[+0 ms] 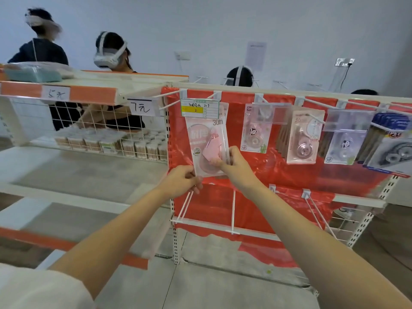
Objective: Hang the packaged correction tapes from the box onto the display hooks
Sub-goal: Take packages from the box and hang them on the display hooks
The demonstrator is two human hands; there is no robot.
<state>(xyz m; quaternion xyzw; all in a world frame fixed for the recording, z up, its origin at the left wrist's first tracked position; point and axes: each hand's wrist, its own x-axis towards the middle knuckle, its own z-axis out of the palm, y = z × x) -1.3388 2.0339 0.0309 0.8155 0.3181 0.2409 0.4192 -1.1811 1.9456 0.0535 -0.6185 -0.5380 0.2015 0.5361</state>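
Note:
A pink packaged correction tape [206,143] marked 30m hangs upright in front of the red backing, just under a green and yellow price tag [199,108] on a white display hook [172,103]. My left hand [181,180] pinches the pack's lower left corner. My right hand [231,162] grips its lower right edge, thumb on the front. More packaged correction tapes [303,139] hang on hooks to the right. The box is out of sight.
Bare white hooks [233,210] stick out from the lower row. A wire basket [116,141] of small packs sits on the shelf at left. Several people with headsets [110,54] stand behind the rack.

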